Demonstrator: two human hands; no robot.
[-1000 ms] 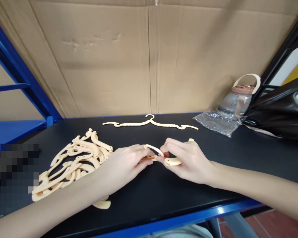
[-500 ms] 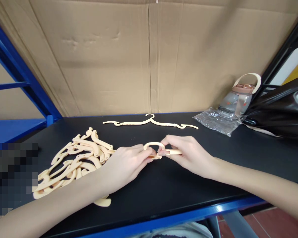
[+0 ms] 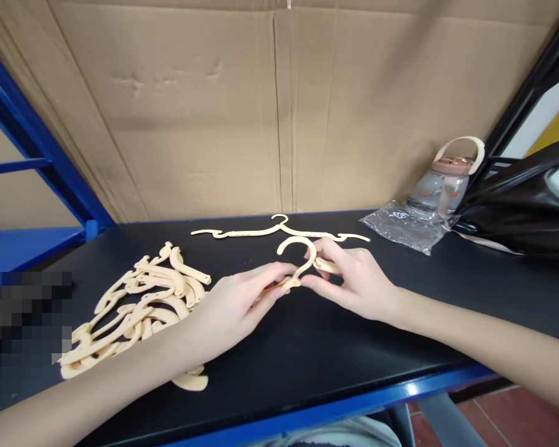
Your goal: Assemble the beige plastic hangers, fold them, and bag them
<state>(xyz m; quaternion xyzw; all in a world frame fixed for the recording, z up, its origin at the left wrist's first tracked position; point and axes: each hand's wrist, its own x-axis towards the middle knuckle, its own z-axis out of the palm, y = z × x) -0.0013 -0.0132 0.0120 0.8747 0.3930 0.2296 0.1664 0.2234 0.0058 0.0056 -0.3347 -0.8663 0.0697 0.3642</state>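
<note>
The left hand pinches a flat hanger arm between thumb and fingers, most of its length concealed by the hand. The right hand grasps a curved hook near its base, thumb and forefinger on it; a second hanger piece sits within the same hand's curl. The hook stands upright, its base meeting the arm (whether the two are locked together cannot be told). Both hands are above the front half of the black table. Loose hanger parts lie heaped beside the left forearm. Behind the hands, a complete hanger lies flat. A bottle stands at the right rear, beside clear plastic wrap.
</note>
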